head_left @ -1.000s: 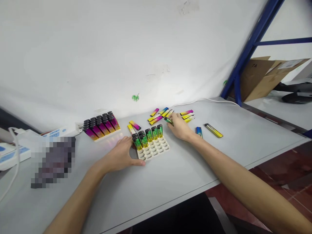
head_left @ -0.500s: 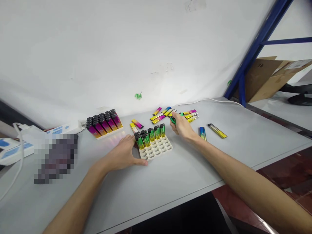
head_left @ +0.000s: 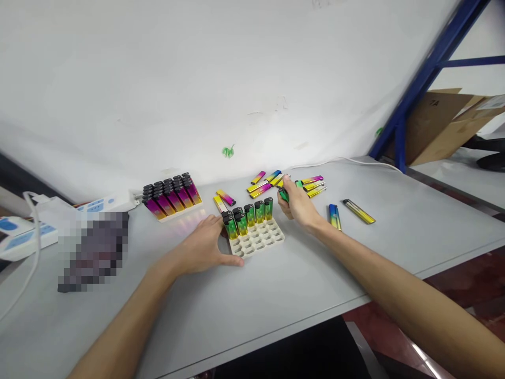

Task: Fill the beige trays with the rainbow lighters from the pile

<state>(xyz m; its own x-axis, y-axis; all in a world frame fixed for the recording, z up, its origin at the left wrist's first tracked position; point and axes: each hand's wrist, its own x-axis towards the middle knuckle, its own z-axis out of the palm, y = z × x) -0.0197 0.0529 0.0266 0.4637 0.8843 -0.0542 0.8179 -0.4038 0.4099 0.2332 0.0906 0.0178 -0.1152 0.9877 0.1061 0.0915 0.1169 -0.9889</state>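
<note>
Beneath a white wall (head_left: 177, 89), a broad grey tabletop (head_left: 221, 316) bears a shallow cream-coloured rectangular tray (head_left: 260, 239) pierced with rows of holes. Left of the tray and farther back, a packed block of purple-to-yellow lighters with black tops (head_left: 173, 197) stands upright. At the tray's left end the left hand (head_left: 203, 247) spreads wide, thumb by the near corner; I cannot tell how firmly it touches. Right of the tray and slightly behind, the right hand (head_left: 298, 202) curls its fingers around a shiny green lighter (head_left: 284, 196), mostly covered, so its long axis is unclear. Along the tray's rear and left holes, green-to-yellow lighters (head_left: 250, 216) stand with long axes vertical, black tops up. Behind the tray lie loose multicoloured lighters (head_left: 260, 190); well right of it, a slim black-and-gold lighter (head_left: 360, 211) slants, black end toward the wall.
</note>
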